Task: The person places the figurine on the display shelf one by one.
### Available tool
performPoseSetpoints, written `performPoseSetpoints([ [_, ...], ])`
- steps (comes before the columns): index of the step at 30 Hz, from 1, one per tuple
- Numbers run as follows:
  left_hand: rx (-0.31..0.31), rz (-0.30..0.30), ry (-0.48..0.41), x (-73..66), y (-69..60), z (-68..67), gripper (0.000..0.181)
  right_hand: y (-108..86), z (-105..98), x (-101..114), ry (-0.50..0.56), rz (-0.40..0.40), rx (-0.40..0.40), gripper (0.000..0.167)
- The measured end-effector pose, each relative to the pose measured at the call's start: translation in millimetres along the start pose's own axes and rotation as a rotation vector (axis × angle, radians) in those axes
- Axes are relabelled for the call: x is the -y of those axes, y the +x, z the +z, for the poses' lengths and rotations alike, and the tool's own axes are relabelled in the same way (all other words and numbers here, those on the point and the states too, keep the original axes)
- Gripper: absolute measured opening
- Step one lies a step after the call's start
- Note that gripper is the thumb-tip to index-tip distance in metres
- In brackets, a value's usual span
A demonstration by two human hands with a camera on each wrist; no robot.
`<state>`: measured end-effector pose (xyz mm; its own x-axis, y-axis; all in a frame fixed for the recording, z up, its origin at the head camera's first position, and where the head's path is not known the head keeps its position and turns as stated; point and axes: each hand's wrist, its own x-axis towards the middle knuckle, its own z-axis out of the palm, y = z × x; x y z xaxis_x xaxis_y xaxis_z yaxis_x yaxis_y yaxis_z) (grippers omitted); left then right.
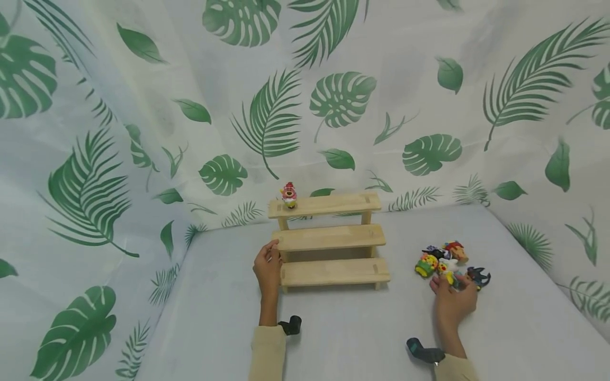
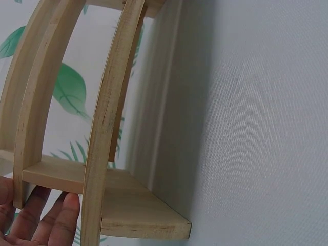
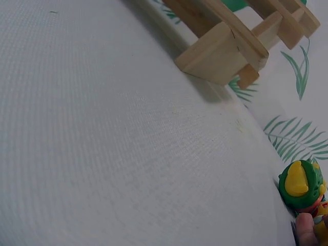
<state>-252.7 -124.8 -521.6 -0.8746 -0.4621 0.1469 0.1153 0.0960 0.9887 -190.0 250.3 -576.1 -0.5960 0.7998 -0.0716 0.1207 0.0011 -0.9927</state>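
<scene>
A three-step wooden display stand stands on the white-covered table. My left hand grips the left end of its middle step; the left wrist view has the thumb and fingers on either side of the board. One toy figurine with a red top stands at the left of the top step. On the right, my right hand is at a cluster of figurines, its fingers curled about a yellow-and-white figurine, partly hidden by them. Beside it sits a green-and-yellow figurine.
Also in the cluster are a brown figurine with red and a dark, horned one. Leaf-printed white cloth encloses the table at the back and sides. Dark wrist camera mounts jut out from the sleeves.
</scene>
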Motion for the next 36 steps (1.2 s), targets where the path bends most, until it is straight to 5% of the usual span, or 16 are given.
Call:
performPoseSetpoints([
  [16, -0.011, 0.033, 0.034, -1.5, 3.9, -0.5, 0.02, -3.3, -23, 6, 0.139, 0.201, 0.028, 0.031],
  [24, -0.001, 0.029, 0.027, 0.2, 1.5, -0.1, 0.023, -11.2, -33, 20, -0.005, 0.172, 0.017, 0.038],
  [29, -0.021, 0.066, 0.032, 0.4, 1.2, 0.4, 0.021, -15.1, -35, 32, 0.275, 0.181, 0.086, 0.031],
  [36, 0.0, 0.045, 0.034, -0.1, -0.1, 0.7, 0.023, -20.5, -37, 43, 0.456, 0.183, 0.272, 0.042],
])
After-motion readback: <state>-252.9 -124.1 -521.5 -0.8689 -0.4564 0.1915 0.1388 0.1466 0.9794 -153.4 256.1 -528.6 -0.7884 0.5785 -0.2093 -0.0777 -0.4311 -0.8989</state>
